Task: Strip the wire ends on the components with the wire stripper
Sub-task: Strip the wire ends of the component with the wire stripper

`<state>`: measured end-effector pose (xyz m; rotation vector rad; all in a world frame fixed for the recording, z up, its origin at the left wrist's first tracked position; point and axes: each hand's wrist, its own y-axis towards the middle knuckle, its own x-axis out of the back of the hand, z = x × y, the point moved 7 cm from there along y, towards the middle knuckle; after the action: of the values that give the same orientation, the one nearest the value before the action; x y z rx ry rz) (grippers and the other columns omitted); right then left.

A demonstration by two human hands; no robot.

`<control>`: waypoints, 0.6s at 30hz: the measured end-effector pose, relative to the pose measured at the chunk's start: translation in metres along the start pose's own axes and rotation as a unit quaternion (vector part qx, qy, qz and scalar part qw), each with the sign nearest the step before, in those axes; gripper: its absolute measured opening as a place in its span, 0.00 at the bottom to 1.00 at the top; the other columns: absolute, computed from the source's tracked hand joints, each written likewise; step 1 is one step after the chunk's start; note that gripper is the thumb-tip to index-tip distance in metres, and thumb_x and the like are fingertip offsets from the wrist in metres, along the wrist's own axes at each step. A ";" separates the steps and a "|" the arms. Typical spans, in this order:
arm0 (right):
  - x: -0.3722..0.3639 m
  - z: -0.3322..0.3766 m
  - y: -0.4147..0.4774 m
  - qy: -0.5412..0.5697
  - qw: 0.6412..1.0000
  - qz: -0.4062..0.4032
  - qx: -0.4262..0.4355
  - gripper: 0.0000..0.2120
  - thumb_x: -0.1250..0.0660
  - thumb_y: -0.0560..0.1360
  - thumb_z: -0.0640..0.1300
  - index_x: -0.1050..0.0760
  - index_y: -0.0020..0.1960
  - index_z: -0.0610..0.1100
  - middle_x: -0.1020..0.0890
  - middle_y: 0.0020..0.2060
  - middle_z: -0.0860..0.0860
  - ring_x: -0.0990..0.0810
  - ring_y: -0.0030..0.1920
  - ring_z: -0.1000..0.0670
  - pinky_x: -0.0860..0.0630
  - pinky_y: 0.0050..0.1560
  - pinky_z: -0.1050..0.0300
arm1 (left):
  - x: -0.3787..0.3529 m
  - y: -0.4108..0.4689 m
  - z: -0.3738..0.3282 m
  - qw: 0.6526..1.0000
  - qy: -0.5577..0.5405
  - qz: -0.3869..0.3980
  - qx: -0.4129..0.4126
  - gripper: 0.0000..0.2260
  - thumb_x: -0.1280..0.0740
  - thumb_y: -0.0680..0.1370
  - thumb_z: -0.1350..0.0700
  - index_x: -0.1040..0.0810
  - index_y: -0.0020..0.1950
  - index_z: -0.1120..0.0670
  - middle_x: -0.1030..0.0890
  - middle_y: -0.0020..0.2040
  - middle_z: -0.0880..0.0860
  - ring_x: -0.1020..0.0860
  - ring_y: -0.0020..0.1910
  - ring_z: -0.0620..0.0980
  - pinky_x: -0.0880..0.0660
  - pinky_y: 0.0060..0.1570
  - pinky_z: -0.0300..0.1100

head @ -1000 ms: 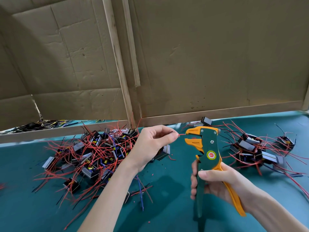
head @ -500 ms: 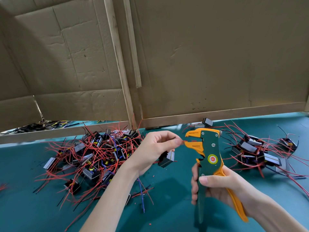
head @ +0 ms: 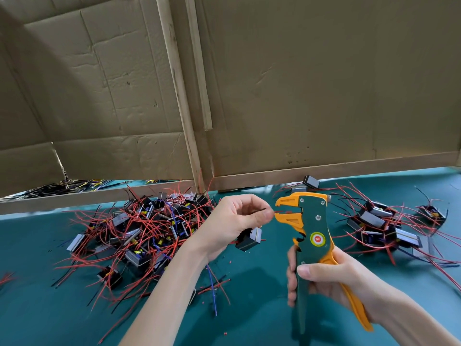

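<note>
My right hand [head: 331, 283] grips the handles of a green and orange wire stripper [head: 313, 236], held upright with its orange jaws pointing left. My left hand [head: 234, 221] pinches a thin red wire [head: 283, 212] whose end sits between the jaws. A small black and silver component [head: 250, 239] hangs from that wire just below my left hand, above the table. A big pile of like components with red wires [head: 139, 233] lies to the left. A smaller pile [head: 384, 226] lies to the right.
The table has a teal mat [head: 249, 308]. Brown cardboard walls [head: 299, 83] with a wooden strip close off the back. Loose red and blue wire pieces [head: 214, 288] lie under my left forearm. Dark wires [head: 50, 188] show through a gap at the back left.
The component has come up off the mat and now hangs below my left hand. The wire end has gone into the stripper's jaws. The stripper has shifted slightly right.
</note>
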<state>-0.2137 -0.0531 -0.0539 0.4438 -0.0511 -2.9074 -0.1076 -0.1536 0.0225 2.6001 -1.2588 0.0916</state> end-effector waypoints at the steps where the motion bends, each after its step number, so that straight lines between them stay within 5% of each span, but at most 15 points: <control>1: 0.000 0.001 0.000 -0.001 1.000 -0.001 0.000 0.13 0.23 0.69 0.42 0.22 0.49 0.37 0.21 0.40 0.34 0.20 0.42 0.35 0.23 0.47 0.41 | 0.000 0.000 0.001 1.000 -0.004 0.003 0.000 0.06 0.29 0.69 0.53 0.20 0.41 0.54 0.21 0.34 0.45 0.27 0.35 0.42 0.29 0.40 0.31; 13: -0.014 0.005 -0.007 -0.046 0.996 -0.075 -0.014 0.16 0.20 0.62 0.49 0.23 0.37 0.41 0.25 0.27 0.38 0.24 0.26 0.42 0.23 0.31 0.51 | 0.005 0.000 0.001 0.999 0.006 0.033 -0.002 0.03 0.28 0.73 0.58 0.19 0.39 0.53 0.24 0.36 0.50 0.29 0.36 0.45 0.32 0.38 0.31; 18: -0.005 -0.001 -0.007 -0.057 0.976 -0.209 -0.004 0.19 0.21 0.62 0.48 0.30 0.29 0.42 0.31 0.23 0.41 0.32 0.21 0.45 0.31 0.23 0.58 | 0.004 0.004 0.015 0.999 -0.042 0.020 0.016 0.07 0.28 0.74 0.59 0.26 0.42 0.52 0.25 0.37 0.50 0.28 0.35 0.45 0.31 0.41 0.34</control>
<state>-0.2101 -0.0449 -0.0534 0.3177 0.0436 -3.3431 -0.1090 -0.1625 0.0096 2.6303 -1.3496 0.0095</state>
